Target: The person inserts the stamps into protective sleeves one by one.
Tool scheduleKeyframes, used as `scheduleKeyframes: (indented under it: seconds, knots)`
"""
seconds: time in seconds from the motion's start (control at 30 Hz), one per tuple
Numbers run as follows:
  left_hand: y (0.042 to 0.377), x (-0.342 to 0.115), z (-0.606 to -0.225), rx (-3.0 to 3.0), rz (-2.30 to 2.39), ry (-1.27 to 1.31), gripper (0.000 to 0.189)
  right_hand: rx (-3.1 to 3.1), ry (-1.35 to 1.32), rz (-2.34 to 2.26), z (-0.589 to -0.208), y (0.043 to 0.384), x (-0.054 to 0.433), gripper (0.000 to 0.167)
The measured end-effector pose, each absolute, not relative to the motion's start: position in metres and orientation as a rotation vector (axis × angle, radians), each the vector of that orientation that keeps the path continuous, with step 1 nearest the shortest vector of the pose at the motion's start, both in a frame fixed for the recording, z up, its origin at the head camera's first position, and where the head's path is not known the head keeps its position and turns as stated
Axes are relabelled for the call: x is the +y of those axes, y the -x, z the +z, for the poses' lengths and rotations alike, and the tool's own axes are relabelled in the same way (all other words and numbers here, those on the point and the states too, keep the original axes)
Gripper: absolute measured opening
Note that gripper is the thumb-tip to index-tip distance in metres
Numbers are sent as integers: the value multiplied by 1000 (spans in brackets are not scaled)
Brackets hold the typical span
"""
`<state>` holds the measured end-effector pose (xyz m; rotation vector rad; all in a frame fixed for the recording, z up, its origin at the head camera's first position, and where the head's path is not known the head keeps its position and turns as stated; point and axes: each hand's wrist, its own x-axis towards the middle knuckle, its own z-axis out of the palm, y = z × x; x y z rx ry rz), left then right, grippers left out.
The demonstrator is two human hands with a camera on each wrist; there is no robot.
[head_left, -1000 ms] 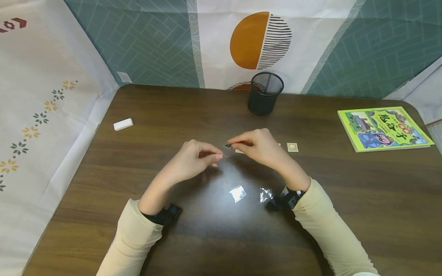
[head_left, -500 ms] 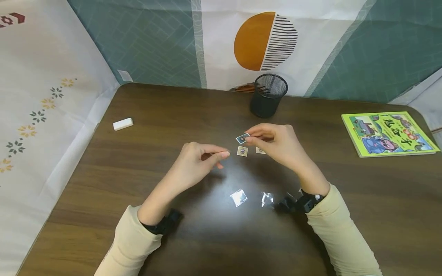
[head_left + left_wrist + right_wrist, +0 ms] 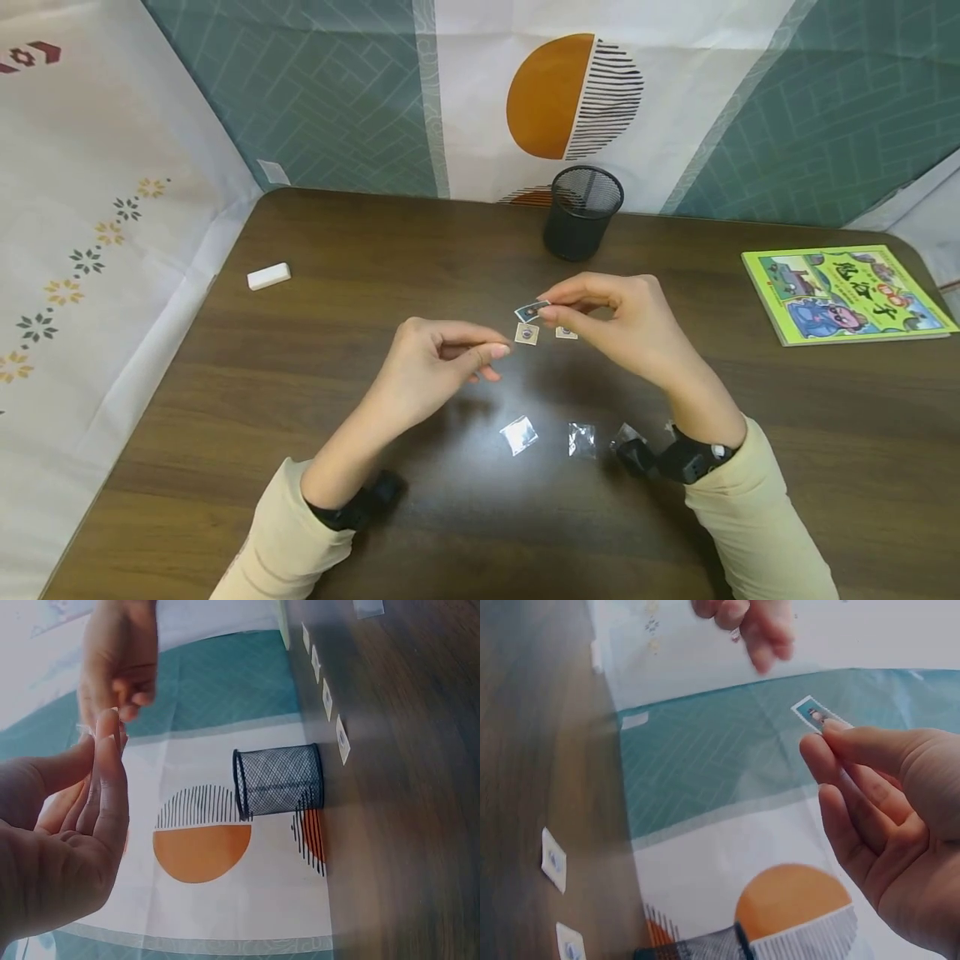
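My right hand (image 3: pixel 618 321) pinches a small blue postage stamp (image 3: pixel 531 312) with a white, toothed border between thumb and fingertips. In the right wrist view the stamp (image 3: pixel 810 711) is tilted and held off the table. My left hand (image 3: pixel 438 362) is to its left, thumb pressed against the fingers. At those fingertips a bit of clear plastic bag (image 3: pixel 85 729) shows in the left wrist view; the rest is hidden. Beneath the held stamp, one cream stamp (image 3: pixel 527 334) lies on the table, with a second cream stamp (image 3: pixel 565 332) partly behind the right hand.
Nearer me lie several small clear bags, among them a shiny bag (image 3: pixel 518 435) and a crinkled bag (image 3: pixel 581 439). A black mesh pen holder (image 3: pixel 581 221) stands at the back. There is a green book (image 3: pixel 847 296) at right and a white eraser-like block (image 3: pixel 268 276) at left.
The right hand has moved right, away from the left hand, carrying the stamp, which now shows more fully. The left hand has shifted slightly right, its fingers still pressed together.
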<state>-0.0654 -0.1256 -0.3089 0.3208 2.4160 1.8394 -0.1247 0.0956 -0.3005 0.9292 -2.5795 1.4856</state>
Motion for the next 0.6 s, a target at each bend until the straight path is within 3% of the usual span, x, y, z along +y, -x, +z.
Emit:
scheduleKeyframes:
  seconds: [0.23,0.6]
  knots:
    - [66,-126,-312,2375,1880,-341,9,-2452,-1069,1497,-293,113,92,17]
    - [66,-128,-311,2383,1893,-331,8,-2432,-1045,1432,-292,106,85,17]
